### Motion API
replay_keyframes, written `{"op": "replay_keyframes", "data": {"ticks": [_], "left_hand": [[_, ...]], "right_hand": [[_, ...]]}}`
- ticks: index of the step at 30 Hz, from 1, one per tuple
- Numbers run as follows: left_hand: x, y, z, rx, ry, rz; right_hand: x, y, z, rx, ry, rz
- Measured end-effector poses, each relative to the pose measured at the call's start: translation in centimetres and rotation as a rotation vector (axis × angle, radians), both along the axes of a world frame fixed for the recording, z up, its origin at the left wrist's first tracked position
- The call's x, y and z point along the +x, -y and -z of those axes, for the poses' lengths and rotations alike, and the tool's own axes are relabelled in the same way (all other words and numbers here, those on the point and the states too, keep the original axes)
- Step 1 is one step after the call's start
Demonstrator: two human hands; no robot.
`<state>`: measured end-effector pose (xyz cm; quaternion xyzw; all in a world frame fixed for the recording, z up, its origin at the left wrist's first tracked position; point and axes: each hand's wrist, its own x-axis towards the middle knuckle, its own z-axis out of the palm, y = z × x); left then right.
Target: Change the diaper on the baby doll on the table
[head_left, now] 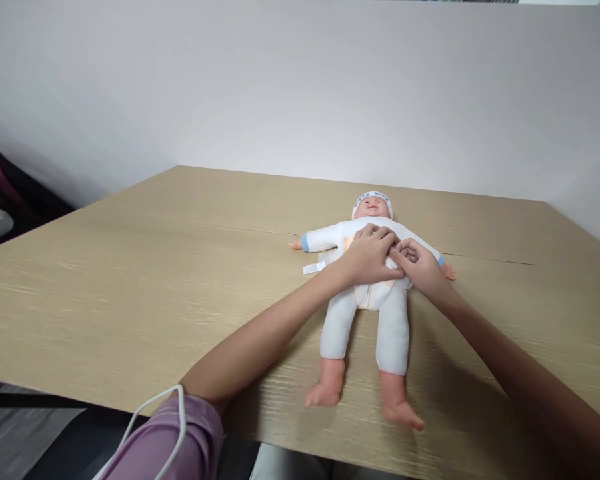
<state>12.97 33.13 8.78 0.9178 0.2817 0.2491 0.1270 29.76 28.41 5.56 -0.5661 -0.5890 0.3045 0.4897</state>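
Observation:
A baby doll (373, 207) in a white suit and white cap lies on its back, head away from me and bare feet toward me. Around its hips is a white diaper (373, 293), and one side tab (313, 268) sticks out loose to the left. My left hand (373, 259) is bent over the diaper's front at the belly, its fingertips partly hidden. Touching it, my right hand (420, 265) has its fingers curled in a pinch at the diaper's right side. The pinched edge is mostly covered by the fingers.
The doll lies on a wooden table (130, 287) with thin seams across its top. A pale wall (300, 93) rises behind it. At the far left are dark and pink items (10, 180) beside the table. A white cable (181, 413) loops over my left sleeve.

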Motion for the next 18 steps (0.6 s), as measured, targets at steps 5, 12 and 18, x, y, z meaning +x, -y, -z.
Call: {"op": "replay_keyframes", "data": {"ticks": [5,12,18], "left_hand": [[-0.1,-0.1,0.1,-0.05,0.043,0.022],[-2.9,-0.9,-1.1,-0.344,0.252,0.23],[-10.4,-1.4,2.6,-0.214,0.329,0.021]], "right_hand": [[1.6,3.7,0.2,0.327,0.382,-0.034],[2.7,5.0,2.5,0.451,0.549,-0.264],[2.8,5.0,2.6,0.455,0.589,-0.254]]}}
